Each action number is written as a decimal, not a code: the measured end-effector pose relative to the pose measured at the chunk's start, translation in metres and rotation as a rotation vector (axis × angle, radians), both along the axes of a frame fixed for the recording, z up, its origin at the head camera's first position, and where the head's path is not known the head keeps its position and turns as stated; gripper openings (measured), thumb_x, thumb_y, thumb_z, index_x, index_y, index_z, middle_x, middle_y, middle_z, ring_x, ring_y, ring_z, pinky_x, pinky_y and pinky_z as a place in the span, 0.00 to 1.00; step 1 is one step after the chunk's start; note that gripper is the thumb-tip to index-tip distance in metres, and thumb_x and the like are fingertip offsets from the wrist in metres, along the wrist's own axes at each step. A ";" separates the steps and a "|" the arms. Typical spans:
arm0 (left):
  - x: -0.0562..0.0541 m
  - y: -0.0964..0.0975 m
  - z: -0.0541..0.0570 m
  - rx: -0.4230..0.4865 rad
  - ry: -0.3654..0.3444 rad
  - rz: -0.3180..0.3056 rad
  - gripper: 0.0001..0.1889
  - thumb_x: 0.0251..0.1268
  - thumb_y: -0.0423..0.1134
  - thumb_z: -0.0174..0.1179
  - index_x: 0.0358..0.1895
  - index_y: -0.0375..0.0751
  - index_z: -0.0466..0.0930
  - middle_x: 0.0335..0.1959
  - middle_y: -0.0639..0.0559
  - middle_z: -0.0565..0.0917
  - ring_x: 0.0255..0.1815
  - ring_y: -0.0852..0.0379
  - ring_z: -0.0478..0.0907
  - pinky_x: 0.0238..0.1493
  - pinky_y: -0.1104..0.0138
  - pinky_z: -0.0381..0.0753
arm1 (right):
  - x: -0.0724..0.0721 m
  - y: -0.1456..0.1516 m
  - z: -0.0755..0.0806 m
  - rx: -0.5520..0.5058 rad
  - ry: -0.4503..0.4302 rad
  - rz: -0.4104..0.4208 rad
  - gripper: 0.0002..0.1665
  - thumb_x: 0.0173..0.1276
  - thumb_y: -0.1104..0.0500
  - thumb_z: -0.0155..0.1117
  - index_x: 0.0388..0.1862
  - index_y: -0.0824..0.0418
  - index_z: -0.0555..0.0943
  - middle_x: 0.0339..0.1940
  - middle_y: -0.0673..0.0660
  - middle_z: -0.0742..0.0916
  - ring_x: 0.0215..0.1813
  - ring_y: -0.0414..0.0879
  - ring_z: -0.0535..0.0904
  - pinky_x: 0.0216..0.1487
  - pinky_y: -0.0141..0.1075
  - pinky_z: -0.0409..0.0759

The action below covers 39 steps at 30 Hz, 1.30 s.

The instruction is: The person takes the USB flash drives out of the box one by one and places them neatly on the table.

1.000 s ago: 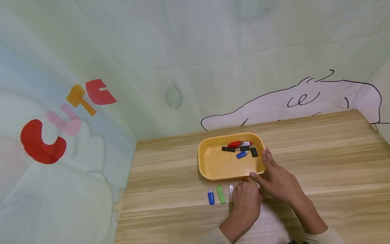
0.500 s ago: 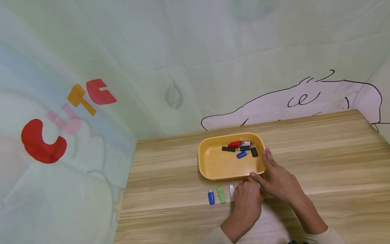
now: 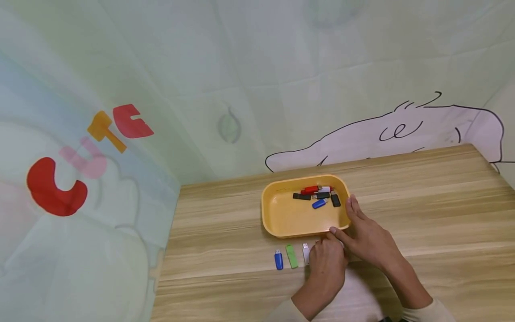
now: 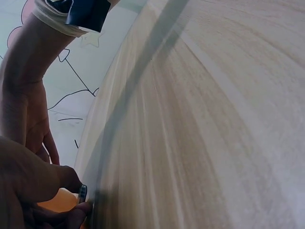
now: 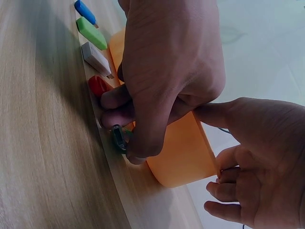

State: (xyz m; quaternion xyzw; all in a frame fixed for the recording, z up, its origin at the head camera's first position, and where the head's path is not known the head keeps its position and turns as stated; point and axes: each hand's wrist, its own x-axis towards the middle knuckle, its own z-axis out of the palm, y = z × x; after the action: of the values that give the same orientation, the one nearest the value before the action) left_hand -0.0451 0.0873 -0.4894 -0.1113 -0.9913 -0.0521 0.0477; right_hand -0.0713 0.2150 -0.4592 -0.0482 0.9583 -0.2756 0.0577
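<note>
My left hand (image 3: 327, 264) is in front of the yellow tray (image 3: 281, 221), its thumb and fingers pinching a small dark, glossy USB stick (image 5: 119, 137) close over the table. From the head view the hand hides that stick. My right hand (image 3: 370, 241) holds the tray's near right corner, thumb on the front rim and fingers along the right side. Left of my left hand is a row of USB sticks: blue (image 3: 279, 260), green (image 3: 291, 256), white (image 3: 306, 254) and, seen in the right wrist view, red (image 5: 98, 86).
Inside the tray lie more USB sticks: a red one (image 3: 310, 190), a blue one (image 3: 319, 204), a white one and several black ones, including one (image 3: 335, 200) by the right wall. A printed curtain (image 3: 229, 89) stands behind the wooden table (image 3: 434, 201).
My left hand has shifted very slightly to the right. My right hand, the tray and the row of sticks look unmoved.
</note>
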 end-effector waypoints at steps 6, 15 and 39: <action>0.000 0.000 0.000 -0.004 -0.005 0.002 0.19 0.57 0.50 0.77 0.38 0.44 0.78 0.21 0.55 0.81 0.26 0.57 0.83 0.28 0.66 0.78 | 0.000 0.000 0.000 0.000 -0.007 -0.001 0.61 0.75 0.29 0.60 0.85 0.71 0.52 0.86 0.71 0.57 0.68 0.76 0.78 0.44 0.60 0.85; 0.000 0.000 0.001 0.004 -0.024 0.005 0.18 0.59 0.50 0.76 0.39 0.43 0.78 0.22 0.54 0.81 0.26 0.57 0.83 0.28 0.66 0.79 | 0.000 0.000 0.000 0.007 -0.006 -0.002 0.61 0.76 0.29 0.60 0.85 0.71 0.51 0.86 0.71 0.57 0.69 0.76 0.77 0.45 0.61 0.85; 0.001 0.000 -0.002 -0.019 0.047 -0.002 0.19 0.54 0.50 0.77 0.38 0.43 0.78 0.20 0.54 0.78 0.23 0.57 0.81 0.26 0.67 0.77 | 0.000 -0.001 0.000 0.010 -0.010 0.005 0.61 0.75 0.29 0.60 0.85 0.71 0.51 0.86 0.72 0.56 0.69 0.76 0.77 0.45 0.60 0.85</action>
State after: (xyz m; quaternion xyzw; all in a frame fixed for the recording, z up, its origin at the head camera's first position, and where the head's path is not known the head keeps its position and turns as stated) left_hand -0.0438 0.0873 -0.4911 -0.1139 -0.9902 -0.0403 0.0699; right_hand -0.0718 0.2145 -0.4589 -0.0489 0.9593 -0.2707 0.0632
